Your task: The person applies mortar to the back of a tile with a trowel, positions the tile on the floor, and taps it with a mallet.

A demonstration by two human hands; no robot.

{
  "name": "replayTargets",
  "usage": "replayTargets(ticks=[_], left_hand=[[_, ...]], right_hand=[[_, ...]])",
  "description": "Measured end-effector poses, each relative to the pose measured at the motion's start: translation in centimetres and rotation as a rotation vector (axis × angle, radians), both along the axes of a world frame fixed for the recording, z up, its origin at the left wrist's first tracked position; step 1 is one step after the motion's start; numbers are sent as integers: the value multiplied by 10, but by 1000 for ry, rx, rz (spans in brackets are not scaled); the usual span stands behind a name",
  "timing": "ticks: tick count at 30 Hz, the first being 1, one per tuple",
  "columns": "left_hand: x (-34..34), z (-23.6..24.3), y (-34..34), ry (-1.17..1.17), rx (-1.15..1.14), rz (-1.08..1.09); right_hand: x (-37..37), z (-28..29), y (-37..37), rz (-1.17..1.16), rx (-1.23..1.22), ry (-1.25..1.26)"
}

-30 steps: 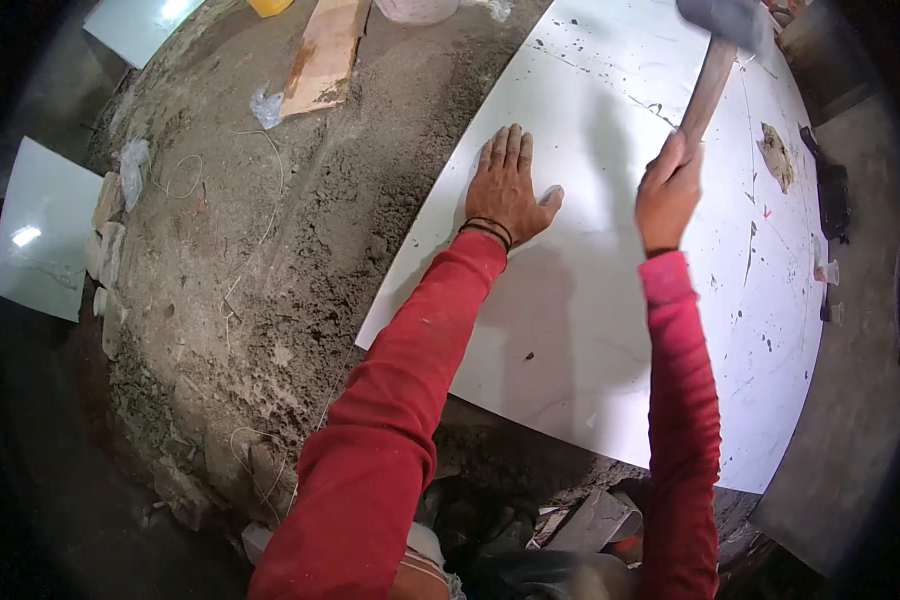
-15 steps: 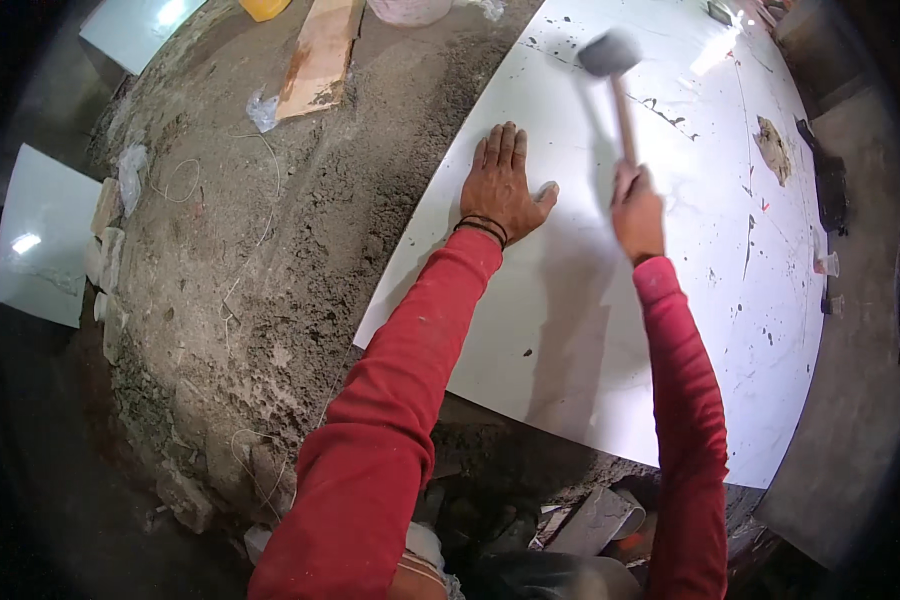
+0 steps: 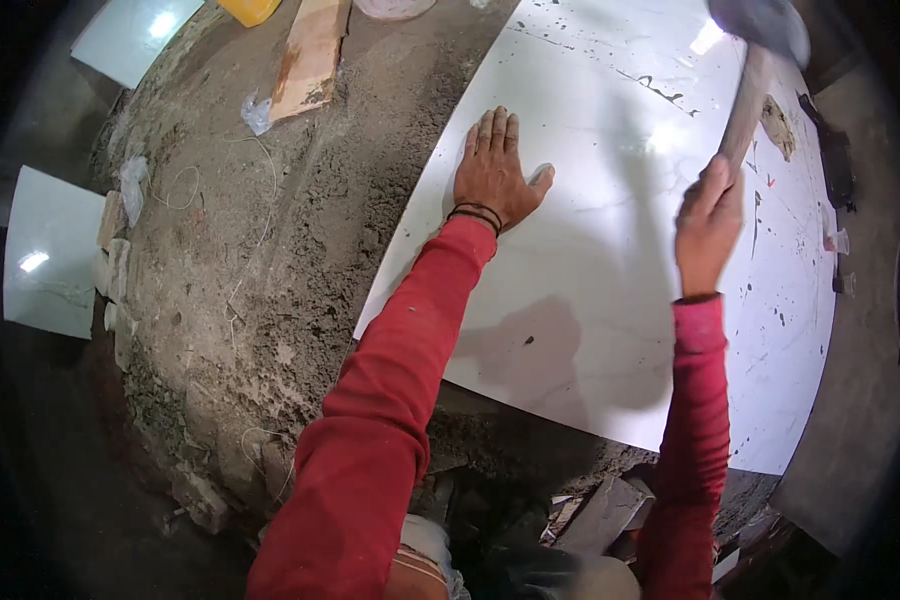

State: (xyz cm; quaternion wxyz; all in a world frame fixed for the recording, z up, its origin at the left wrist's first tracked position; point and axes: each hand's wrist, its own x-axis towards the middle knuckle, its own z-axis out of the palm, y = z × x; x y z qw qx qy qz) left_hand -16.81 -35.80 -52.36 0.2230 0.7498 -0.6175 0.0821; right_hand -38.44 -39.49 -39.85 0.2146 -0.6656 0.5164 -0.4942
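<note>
tile [image 3: 610,300], large, white and glossy with faint grey veining and dark specks, lies flat on a bed of grey mortar [image 3: 270,260], which shows bare along the tile's left edge. left hand [image 3: 492,172] rests palm-down on the tile near that edge, fingers together and flat, thumb spread. right hand [image 3: 708,228] is above the tile's right half, fingers clamped on the wooden handle of a mallet [image 3: 755,60], whose head is raised toward the tile's far edge. to seat the tile well, strike softly and squarely, work from the middle outward, keep blows clear of the left hand, and feel through the palm for rocking. a wooden plank [image 3: 310,55] lies on the mortar beyond the tile's left edge.
</note>
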Motion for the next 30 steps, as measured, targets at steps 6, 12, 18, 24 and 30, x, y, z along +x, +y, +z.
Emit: replayTargets(ticks=[6, 12, 18, 24, 30], left_hand=[[-22, 1, -15, 20, -26, -63], [-12, 7, -7, -11, -7, -24], [-5, 5, -5, -58, 58, -20], [-22, 12, -14, -12, 33, -51], [-9, 7, -6, -47, 80, -35]], right_hand=[[-40, -48, -16, 2, 44, 499], [-26, -39, 2, -13, -73, 254], [-22, 3, 17, 30, 108, 271], [-65, -55, 17, 9, -46, 633], [-48, 2, 33, -90, 41, 152]])
